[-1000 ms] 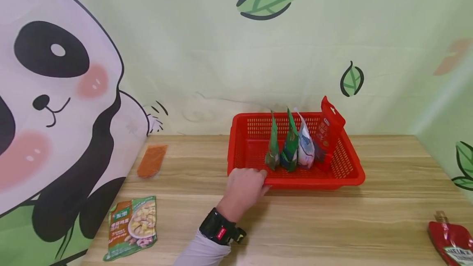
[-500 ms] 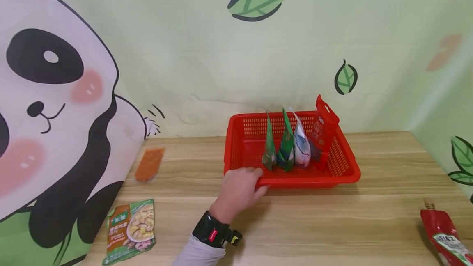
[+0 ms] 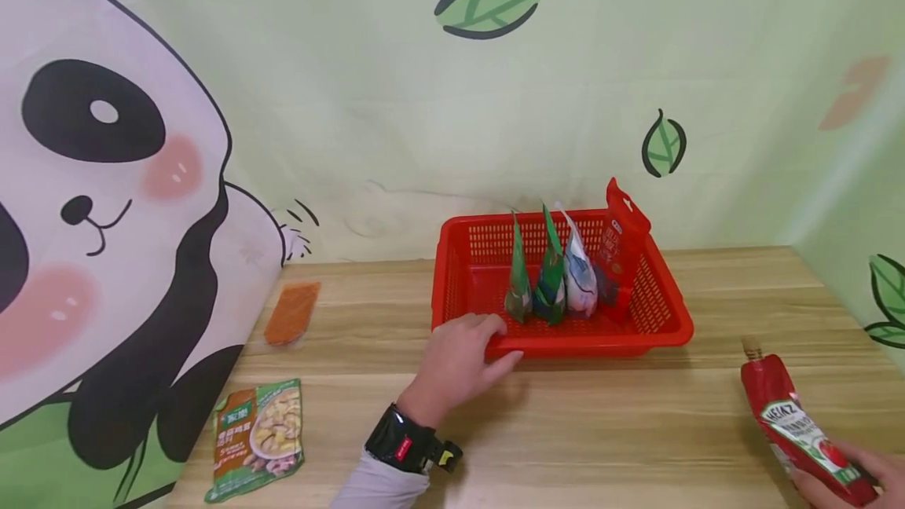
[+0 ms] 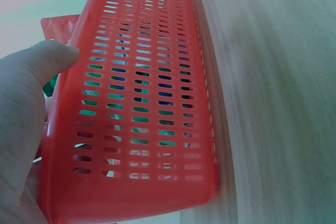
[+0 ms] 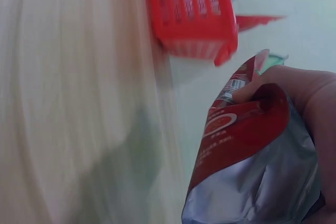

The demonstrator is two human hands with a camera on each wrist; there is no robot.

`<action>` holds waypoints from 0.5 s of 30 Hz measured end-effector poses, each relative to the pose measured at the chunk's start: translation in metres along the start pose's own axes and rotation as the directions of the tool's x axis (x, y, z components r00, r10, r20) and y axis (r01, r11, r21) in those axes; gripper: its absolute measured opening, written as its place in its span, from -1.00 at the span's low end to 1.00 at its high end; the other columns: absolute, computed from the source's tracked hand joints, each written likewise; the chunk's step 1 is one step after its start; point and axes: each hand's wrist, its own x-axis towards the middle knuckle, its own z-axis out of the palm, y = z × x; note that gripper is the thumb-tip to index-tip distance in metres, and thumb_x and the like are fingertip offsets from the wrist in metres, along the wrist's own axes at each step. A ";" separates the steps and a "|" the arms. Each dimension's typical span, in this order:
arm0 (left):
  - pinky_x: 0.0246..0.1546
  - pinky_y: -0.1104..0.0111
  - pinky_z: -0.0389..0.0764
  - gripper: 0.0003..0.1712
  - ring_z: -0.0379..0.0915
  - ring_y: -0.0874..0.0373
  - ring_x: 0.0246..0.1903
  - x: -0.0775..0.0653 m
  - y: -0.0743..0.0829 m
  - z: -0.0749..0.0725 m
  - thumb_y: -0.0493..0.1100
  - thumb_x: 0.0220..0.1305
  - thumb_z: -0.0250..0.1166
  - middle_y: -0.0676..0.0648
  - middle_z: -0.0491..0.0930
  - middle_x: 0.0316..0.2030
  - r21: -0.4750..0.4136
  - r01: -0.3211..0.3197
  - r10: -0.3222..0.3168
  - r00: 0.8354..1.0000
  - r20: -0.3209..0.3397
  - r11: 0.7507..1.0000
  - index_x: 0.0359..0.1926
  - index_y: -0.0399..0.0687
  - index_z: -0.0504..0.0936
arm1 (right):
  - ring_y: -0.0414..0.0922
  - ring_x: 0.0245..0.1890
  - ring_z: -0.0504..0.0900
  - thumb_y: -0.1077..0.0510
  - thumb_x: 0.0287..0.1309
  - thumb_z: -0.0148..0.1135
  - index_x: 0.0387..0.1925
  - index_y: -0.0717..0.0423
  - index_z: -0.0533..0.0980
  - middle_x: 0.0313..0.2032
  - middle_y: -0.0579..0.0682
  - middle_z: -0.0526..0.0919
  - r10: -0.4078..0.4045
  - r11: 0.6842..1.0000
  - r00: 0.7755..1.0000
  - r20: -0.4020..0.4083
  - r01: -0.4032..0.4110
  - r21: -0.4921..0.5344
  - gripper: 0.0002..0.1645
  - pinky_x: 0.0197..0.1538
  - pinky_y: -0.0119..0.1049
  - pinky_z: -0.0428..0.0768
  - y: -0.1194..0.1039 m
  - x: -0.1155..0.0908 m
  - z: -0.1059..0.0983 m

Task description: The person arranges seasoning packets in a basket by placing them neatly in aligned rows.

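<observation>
Clamping our right grip (image 5: 317, 94) round the Heinz ketchup pouch (image 3: 786, 416), we hold it above the tabletop (image 3: 622, 438), toward its right edge. Our left grip (image 3: 456, 364) clasps the front rim of the red basket (image 3: 601, 347) near the back edge.

I have the basket (image 3: 601, 347) at the back of the table (image 3: 622, 438), before the wall (image 3: 353, 100), with 4 packets (image 3: 550, 289) side by side in it and the left hand (image 3: 458, 364) at its near rim. Left of it lies a sachet (image 3: 292, 313), a meal bag (image 3: 258, 440) in front of that; right and forward of it, the squeeze pouch (image 3: 799, 422) is in the right hand (image 5: 320, 103).
</observation>
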 end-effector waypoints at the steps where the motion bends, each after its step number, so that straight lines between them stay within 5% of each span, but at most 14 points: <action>1: -0.33 0.47 0.51 -0.60 0.47 0.28 -0.37 0.000 0.000 -0.001 0.26 0.28 0.35 0.12 0.69 -0.32 -0.021 0.006 -0.006 1.000 0.002 1.000 -0.10 0.10 0.66 | 0.35 -0.01 0.49 -0.14 0.06 0.49 0.32 0.38 0.37 0.09 0.49 0.44 -0.037 0.999 0.999 0.007 0.037 -0.015 -0.03 -0.13 0.17 0.58 -0.004 -0.002 -0.003; 15: 0.01 0.33 0.70 -0.57 0.60 0.21 -0.09 -0.006 0.000 -0.007 0.18 0.31 0.36 0.07 0.72 -0.09 -0.148 0.015 -0.020 0.999 -0.031 0.989 0.03 0.03 0.66 | 0.21 -0.18 0.54 -0.32 0.04 0.49 0.28 0.40 0.38 0.03 0.49 0.49 -0.313 0.945 0.943 0.115 0.322 -0.066 0.07 -0.39 -0.21 0.59 -0.052 -0.028 -0.024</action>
